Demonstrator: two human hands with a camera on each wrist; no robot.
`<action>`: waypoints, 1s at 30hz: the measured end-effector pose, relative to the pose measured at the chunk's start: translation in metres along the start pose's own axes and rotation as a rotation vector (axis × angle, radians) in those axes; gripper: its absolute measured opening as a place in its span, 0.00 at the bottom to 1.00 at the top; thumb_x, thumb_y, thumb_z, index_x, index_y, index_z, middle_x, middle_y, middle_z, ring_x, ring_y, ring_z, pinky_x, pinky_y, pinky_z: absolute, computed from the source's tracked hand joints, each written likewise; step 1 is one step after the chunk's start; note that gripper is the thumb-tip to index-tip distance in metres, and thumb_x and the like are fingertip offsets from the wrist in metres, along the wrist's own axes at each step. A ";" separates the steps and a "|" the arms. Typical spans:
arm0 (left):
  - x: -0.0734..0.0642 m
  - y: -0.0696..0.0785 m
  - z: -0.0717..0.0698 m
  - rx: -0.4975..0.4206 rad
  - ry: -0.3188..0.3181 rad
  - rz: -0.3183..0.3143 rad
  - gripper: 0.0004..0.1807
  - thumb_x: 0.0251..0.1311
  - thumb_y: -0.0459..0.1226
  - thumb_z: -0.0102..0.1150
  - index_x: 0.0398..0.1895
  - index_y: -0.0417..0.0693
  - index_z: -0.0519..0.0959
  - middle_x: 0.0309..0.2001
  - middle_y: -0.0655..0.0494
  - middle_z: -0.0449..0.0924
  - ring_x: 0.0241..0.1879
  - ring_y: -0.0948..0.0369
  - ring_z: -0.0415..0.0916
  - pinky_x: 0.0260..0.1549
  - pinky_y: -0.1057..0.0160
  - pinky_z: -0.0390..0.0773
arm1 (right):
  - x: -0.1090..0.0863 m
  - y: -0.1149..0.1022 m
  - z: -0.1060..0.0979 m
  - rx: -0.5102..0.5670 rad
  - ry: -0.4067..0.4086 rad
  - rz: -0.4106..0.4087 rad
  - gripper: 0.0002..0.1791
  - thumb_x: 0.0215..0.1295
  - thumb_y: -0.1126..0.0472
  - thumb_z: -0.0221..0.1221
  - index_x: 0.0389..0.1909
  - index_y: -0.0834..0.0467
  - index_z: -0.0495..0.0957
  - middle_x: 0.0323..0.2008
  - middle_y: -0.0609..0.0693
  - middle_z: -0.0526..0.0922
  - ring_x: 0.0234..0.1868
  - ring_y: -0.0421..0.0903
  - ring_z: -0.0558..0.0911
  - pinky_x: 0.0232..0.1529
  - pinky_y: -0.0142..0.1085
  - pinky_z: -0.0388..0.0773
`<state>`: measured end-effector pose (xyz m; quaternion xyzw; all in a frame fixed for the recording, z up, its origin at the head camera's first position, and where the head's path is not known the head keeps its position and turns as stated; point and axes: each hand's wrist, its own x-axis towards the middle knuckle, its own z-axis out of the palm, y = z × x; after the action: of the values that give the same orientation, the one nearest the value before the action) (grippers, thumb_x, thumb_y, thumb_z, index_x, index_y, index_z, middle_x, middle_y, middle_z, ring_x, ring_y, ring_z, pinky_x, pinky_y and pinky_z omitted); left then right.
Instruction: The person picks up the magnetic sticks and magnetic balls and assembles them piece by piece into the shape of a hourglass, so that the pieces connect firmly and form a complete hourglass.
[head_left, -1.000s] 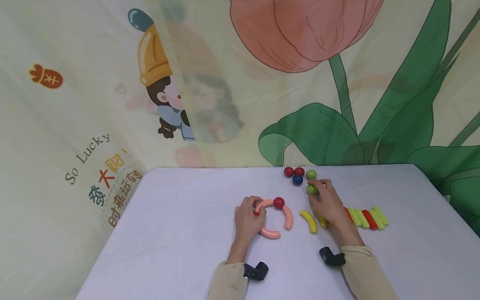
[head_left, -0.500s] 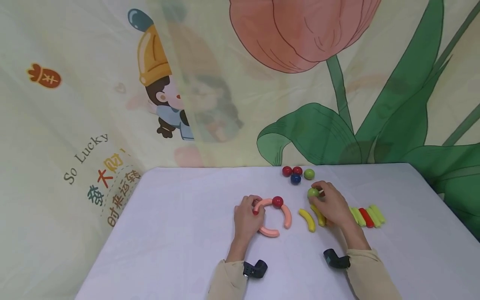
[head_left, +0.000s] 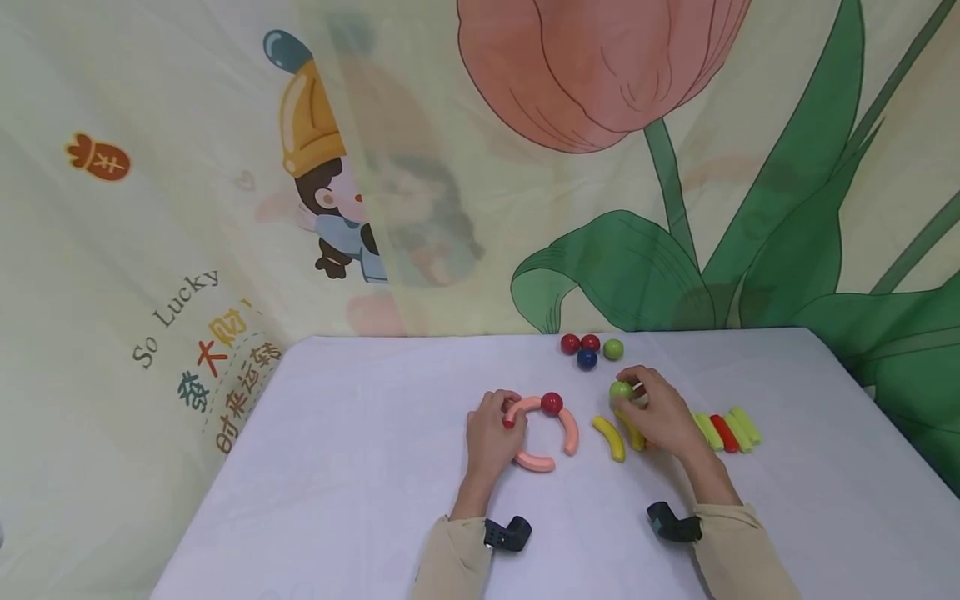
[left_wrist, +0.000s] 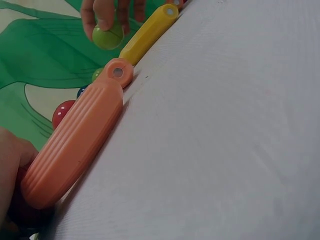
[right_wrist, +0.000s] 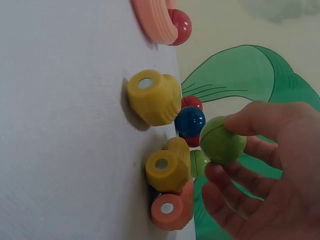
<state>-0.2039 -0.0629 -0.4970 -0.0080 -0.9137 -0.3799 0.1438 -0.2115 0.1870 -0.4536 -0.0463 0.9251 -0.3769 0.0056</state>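
My right hand pinches a green ball between thumb and fingertips, held just above the far end of a yellow curved rod. My left hand has its fingers around a mostly hidden red ball at the end of a pink curved rod. A second red ball joins that rod to another pink curved rod. A third pink rod lies on the near side, making a ring with a gap at lower right. One more yellow rod lies between the hands.
Behind the hands sit red balls, a blue ball and another green ball. Light green rods and a red rod lie side by side to the right. A printed cloth hangs behind the white table.
My right hand has drawn the green ball slightly nearer, away from the balls at the back, and lowered it toward the yellow rod. The left hand stays at the ring. The head view shifts slightly.
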 end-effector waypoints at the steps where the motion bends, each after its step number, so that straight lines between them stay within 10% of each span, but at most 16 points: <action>1: 0.000 0.000 0.000 -0.001 -0.004 0.001 0.09 0.56 0.39 0.60 0.41 0.51 0.79 0.31 0.59 0.74 0.27 0.64 0.68 0.34 0.66 0.60 | 0.000 0.000 0.000 0.013 -0.012 0.001 0.21 0.64 0.57 0.55 0.57 0.58 0.67 0.53 0.57 0.72 0.48 0.54 0.73 0.34 0.38 0.78; 12: -0.003 0.012 -0.014 -0.007 -0.012 0.201 0.09 0.58 0.37 0.59 0.43 0.52 0.79 0.39 0.56 0.76 0.38 0.60 0.71 0.36 0.66 0.70 | -0.003 -0.001 0.002 0.042 -0.078 -0.043 0.20 0.62 0.59 0.57 0.54 0.57 0.67 0.50 0.56 0.73 0.46 0.51 0.74 0.41 0.40 0.79; 23: -0.008 0.032 -0.047 0.161 -0.539 0.418 0.09 0.54 0.47 0.66 0.38 0.57 0.82 0.33 0.68 0.79 0.37 0.69 0.74 0.46 0.62 0.66 | -0.004 -0.005 0.002 0.044 -0.152 -0.094 0.19 0.60 0.59 0.61 0.51 0.54 0.68 0.48 0.52 0.75 0.47 0.49 0.75 0.45 0.41 0.79; 30: -0.008 0.032 -0.053 0.262 -0.628 0.498 0.12 0.47 0.47 0.72 0.35 0.60 0.82 0.30 0.69 0.78 0.34 0.73 0.71 0.57 0.49 0.60 | -0.005 -0.012 0.002 0.015 -0.199 -0.122 0.18 0.59 0.58 0.62 0.49 0.52 0.70 0.45 0.49 0.77 0.47 0.48 0.75 0.45 0.41 0.79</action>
<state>-0.1781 -0.0761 -0.4412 -0.3257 -0.9239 -0.1933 -0.0543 -0.2053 0.1773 -0.4465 -0.1394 0.9127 -0.3768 0.0746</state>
